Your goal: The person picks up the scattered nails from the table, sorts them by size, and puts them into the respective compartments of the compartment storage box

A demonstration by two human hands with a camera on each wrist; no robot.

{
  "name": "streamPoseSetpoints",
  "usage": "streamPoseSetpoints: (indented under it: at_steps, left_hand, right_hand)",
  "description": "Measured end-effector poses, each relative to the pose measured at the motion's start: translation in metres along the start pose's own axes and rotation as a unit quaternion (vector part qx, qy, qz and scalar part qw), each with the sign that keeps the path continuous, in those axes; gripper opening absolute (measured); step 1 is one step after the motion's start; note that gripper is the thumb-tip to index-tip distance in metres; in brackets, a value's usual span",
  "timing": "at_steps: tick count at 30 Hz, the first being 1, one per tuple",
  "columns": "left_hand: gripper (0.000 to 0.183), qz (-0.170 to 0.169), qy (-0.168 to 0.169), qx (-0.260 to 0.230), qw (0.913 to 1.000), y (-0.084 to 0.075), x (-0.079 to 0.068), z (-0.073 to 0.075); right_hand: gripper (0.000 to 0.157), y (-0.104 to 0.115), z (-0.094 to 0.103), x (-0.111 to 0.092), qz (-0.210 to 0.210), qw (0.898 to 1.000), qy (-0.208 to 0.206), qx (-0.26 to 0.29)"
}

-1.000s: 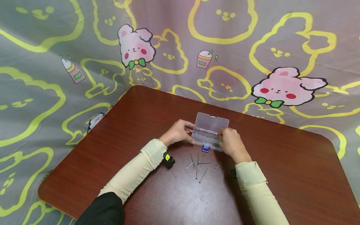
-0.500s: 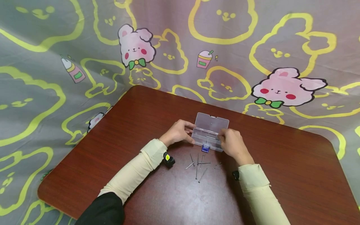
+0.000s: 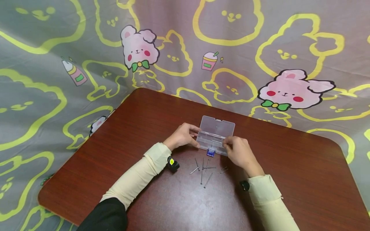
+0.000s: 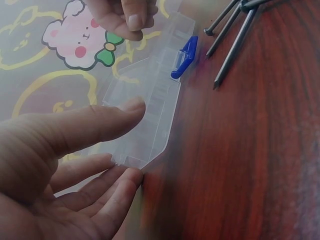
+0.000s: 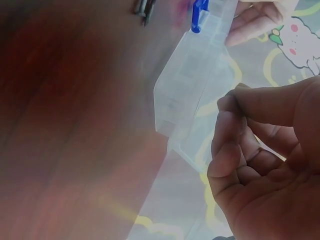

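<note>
A clear plastic compartment box (image 3: 206, 141) stands with its lid (image 3: 218, 125) raised at the back and a blue latch (image 3: 210, 153) at the front. Inside it a nail (image 3: 216, 141) lies slantwise, its right end close to my right fingertips. My left hand (image 3: 182, 136) touches the box's left end with loosely extended fingers; the thumb (image 4: 115, 120) overlaps the box in the left wrist view. Over the right part of the box is my right hand (image 3: 238, 152), fingers curled. In the right wrist view its thumb and index fingertips (image 5: 229, 102) meet, and no nail shows between them.
Several long nails (image 3: 201, 177) lie scattered on the brown table (image 3: 156, 115) in front of the box. A few smaller, thinner ones (image 3: 224, 170) lie to their right. A patterned curtain (image 3: 179, 29) hangs along the table's far and left sides.
My right hand has drawn slightly back toward the box's front, uncovering more of the box's right side. The nail in the box shows more clearly. My left hand stays in place.
</note>
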State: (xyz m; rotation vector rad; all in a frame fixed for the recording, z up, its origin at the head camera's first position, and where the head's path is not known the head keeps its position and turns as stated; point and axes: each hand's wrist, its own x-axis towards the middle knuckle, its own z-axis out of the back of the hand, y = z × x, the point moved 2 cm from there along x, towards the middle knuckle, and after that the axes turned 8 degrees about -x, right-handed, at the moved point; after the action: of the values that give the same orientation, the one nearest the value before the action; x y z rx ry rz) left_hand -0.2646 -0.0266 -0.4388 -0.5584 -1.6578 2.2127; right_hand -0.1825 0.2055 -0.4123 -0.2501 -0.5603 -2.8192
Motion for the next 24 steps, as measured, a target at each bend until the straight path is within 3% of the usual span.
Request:
streamPoseSetpoints:
  at_steps: [12,24]
  left_hand:
    - [0.073,0.005,-0.002,0.005,1.0000,0.003,-0.001,0.000]
    - [0.073,0.007,-0.001,0.000,1.0000,0.002,-0.001,0.000]
  right_hand:
    - [0.008,0.005,-0.003,-0.016,0.035,0.999,0.017,0.003]
    - [0.009,0.012,-0.010,-0.029,0.043,0.998,0.044,0.015]
